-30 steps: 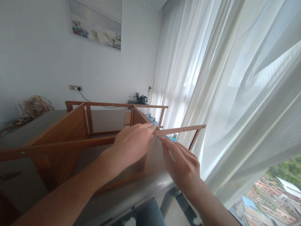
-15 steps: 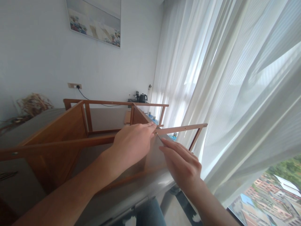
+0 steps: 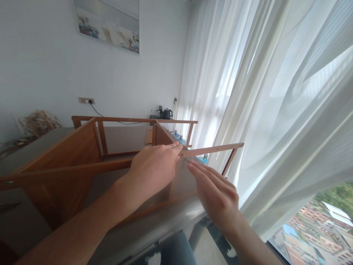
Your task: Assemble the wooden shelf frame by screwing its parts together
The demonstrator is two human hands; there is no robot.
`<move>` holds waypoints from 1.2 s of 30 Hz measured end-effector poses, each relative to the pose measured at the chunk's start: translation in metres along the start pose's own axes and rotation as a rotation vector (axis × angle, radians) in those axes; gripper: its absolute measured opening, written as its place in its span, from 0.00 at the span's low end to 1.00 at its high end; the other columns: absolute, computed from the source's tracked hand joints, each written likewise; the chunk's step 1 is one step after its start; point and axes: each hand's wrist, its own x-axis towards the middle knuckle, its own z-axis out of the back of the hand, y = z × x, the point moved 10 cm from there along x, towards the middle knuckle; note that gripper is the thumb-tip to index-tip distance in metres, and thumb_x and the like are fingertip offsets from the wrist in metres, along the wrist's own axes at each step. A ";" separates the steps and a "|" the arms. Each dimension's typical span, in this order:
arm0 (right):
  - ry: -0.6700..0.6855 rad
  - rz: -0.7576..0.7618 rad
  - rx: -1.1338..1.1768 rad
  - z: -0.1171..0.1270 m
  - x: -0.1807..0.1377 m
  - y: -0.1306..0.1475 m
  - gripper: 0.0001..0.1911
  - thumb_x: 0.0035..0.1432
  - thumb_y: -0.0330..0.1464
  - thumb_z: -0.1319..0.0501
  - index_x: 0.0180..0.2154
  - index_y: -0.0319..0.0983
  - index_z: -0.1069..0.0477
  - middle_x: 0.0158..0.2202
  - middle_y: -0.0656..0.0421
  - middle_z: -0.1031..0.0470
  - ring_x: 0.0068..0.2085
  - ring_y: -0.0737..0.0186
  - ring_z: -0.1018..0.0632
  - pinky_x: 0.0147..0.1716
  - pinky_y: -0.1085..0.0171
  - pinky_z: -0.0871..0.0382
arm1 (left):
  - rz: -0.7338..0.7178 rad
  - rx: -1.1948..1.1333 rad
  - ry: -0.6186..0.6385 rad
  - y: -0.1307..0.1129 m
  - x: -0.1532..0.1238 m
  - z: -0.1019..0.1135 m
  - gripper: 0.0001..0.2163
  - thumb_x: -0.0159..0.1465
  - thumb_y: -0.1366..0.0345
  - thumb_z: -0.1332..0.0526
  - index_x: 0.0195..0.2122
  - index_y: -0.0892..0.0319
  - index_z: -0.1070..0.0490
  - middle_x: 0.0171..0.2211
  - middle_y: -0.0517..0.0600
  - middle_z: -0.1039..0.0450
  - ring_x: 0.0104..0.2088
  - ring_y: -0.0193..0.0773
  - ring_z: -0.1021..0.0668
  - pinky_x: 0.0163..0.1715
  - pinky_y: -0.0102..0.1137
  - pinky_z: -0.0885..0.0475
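A brown wooden furniture frame [image 3: 68, 154] lies on a grey table [image 3: 154, 228]. My left hand [image 3: 154, 167] is closed over its near top rail [image 3: 215, 149], fingers curled on the wood near a joint. My right hand [image 3: 215, 193] sits just right of it, fingers pressed together in a pinch on a thin metal tool [image 3: 185, 159] whose tip meets the rail beside my left fingertips. The tool's handle end is hidden in my fingers.
A white sheer curtain [image 3: 261, 110] hangs close on the right, with a window onto buildings below. A wall socket [image 3: 86, 100], a picture [image 3: 107, 22] and a dark kettle [image 3: 166, 113] stand at the back. Dried plants [image 3: 38, 123] lie far left.
My right hand has turned slightly at the wrist around the thin tool, its fingers flatter now. My left hand and the frame have stayed put; the view drifted a little.
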 end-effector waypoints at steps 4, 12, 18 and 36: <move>0.048 0.076 -0.023 0.007 0.004 0.012 0.21 0.62 0.13 0.39 0.56 0.24 0.26 0.52 0.39 0.19 0.59 0.45 0.21 0.57 0.50 0.20 | 0.009 0.004 0.014 0.001 0.001 -0.001 0.21 0.74 0.62 0.51 0.66 0.48 0.30 0.64 0.44 0.28 0.57 0.50 0.19 0.50 0.44 0.20; -0.093 -0.530 0.252 0.014 -0.023 -0.050 0.16 0.68 0.23 0.40 0.53 0.42 0.21 0.45 0.54 0.16 0.43 0.58 0.13 0.44 0.61 0.14 | 0.018 0.011 -0.009 0.001 -0.001 0.001 0.21 0.74 0.62 0.50 0.65 0.49 0.30 0.61 0.49 0.24 0.51 0.50 0.16 0.46 0.41 0.20; -0.081 -1.032 1.003 -0.062 -0.070 -0.078 0.07 0.65 0.35 0.39 0.35 0.42 0.35 0.28 0.62 0.26 0.28 0.60 0.18 0.30 0.61 0.18 | -0.005 0.015 -0.048 -0.001 -0.002 0.001 0.20 0.74 0.63 0.50 0.63 0.50 0.28 0.62 0.49 0.25 0.52 0.49 0.16 0.46 0.40 0.20; 0.198 -0.779 0.060 -0.053 0.007 -0.068 0.21 0.73 0.41 0.48 0.30 0.41 0.25 0.23 0.59 0.25 0.25 0.59 0.23 0.26 0.65 0.40 | -0.034 0.037 -0.036 -0.004 -0.001 -0.002 0.21 0.72 0.67 0.49 0.64 0.52 0.29 0.57 0.52 0.20 0.45 0.48 0.14 0.37 0.37 0.22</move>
